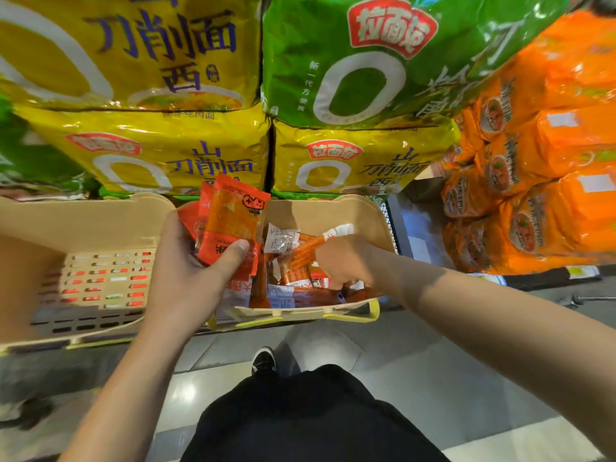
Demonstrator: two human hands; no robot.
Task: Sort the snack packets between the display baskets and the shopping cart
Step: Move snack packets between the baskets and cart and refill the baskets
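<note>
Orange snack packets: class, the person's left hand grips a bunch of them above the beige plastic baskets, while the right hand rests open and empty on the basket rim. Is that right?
Not quite. The head view shows the right hand reaching into the right-hand beige plastic basket, curled round packets there. The left hand does grip the bunch of orange snack packets.

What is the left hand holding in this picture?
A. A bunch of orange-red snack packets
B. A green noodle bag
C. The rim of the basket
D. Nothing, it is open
A: the left hand grips several orange-red snack packets, thumb pressed on the front one, above the beige basket.
</note>
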